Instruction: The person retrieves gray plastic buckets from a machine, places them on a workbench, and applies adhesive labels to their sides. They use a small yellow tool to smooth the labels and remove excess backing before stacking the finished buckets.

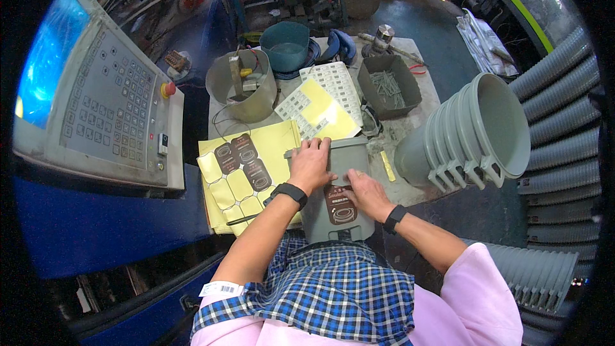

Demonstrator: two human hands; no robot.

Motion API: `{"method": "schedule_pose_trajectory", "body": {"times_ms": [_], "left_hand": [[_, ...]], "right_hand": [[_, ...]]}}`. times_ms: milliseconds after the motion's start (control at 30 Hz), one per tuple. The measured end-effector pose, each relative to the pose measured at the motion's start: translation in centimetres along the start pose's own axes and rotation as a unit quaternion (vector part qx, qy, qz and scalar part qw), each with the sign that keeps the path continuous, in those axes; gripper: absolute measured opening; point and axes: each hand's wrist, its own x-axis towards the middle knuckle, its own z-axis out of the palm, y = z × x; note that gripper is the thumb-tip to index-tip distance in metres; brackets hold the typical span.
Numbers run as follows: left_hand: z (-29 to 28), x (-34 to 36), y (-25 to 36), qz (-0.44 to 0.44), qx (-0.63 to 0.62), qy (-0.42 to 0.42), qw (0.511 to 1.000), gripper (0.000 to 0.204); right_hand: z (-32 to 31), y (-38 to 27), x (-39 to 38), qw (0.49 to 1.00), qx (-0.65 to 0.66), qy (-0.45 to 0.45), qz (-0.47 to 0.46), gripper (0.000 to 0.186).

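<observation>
A grey plastic bucket [314,216] lies on its side against my checked apron, at the table's near edge. A dark brown label [341,213] with pale line drawings is on its wall. My left hand [311,165] rests on the bucket near its far rim, fingers stretched out and thumb toward the label's top. My right hand [368,193] lies with slightly bent fingers on the label's upper right edge. Left of the bucket, a yellow label sheet [285,138] carries several brown labels and bare yellow spots where others are absent.
Nested grey buckets [442,134] lie tilted at right. Behind are a bin [416,93] of metal pins, a grey tub [253,110], a green tub [285,45] and printed sheets [327,115]. A control panel [106,96] with a red button stands left; more stacked buckets [557,122] line the right.
</observation>
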Motion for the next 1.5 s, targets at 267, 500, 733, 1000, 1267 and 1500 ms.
{"method": "schedule_pose_trajectory", "body": {"times_ms": [267, 500, 733, 1000, 1267, 1500], "left_hand": [[0.2, 0.3, 0.3, -0.007, 0.011, -0.005, 1.000, 0.083], [0.3, 0.1, 0.2, -0.015, -0.005, 0.006, 1.000, 0.081], [0.6, 0.0, 0.2, -0.015, -0.003, 0.005, 1.000, 0.083], [0.2, -0.2, 0.2, -0.015, -0.006, 0.010, 1.000, 0.087], [2.4, -0.4, -0.7, 0.007, -0.099, 0.132, 0.986, 0.069], [-1.6, -10.9, 2.0, -0.147, -0.580, 0.034, 0.800, 0.029]], "right_hand": [[0.3, 0.3, 0.2, 0.993, -0.100, -0.039, -0.040, 0.009], [-0.5, -1.1, -2.2, 0.973, -0.152, 0.003, -0.172, 0.006], [-1.9, -1.7, -5.1, 0.961, -0.145, -0.006, -0.234, 0.007], [-3.9, -3.1, -7.6, 0.956, -0.110, -0.011, -0.270, 0.009], [-9.0, -5.1, -5.1, 0.972, -0.006, 0.120, -0.203, 0.016], [-8.9, -4.5, -3.2, 0.932, -0.028, 0.325, -0.156, 0.041]]}}
